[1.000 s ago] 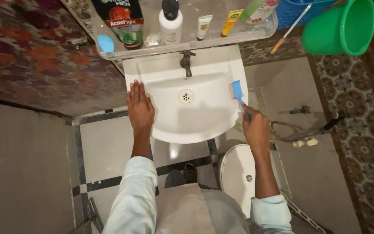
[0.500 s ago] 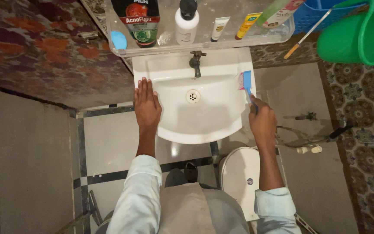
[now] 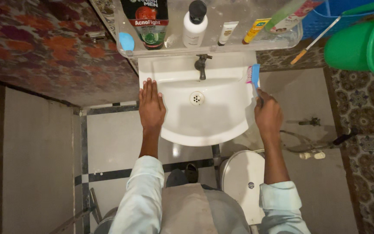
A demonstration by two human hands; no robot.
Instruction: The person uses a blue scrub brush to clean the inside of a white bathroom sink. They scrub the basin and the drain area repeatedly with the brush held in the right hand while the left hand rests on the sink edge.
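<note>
A white wash basin [image 3: 221, 125] hangs on the wall below me, with a dark tap [image 3: 201, 66] and a round drain [image 3: 197, 98]. My left hand [image 3: 151, 106] lies flat, fingers together, on the basin's left rim. My right hand [image 3: 268, 115] grips the handle of a blue brush [image 3: 254, 74] with pink bristles, whose head stands over the basin's right rim near the back corner.
A clear shelf [image 3: 291, 37] above the basin carries a black-and-green tube [image 3: 147, 19], a white pump bottle [image 3: 194, 26], small tubes and a blue soap piece [image 3: 126, 42]. A green bucket [image 3: 360, 41] hangs at the upper right. A white toilet lid [image 3: 241, 180] sits below.
The view has shifted so the basin sits lower and nearer. My right hand with the brush has moved slightly back along the right rim. My left hand stays on the left rim.
</note>
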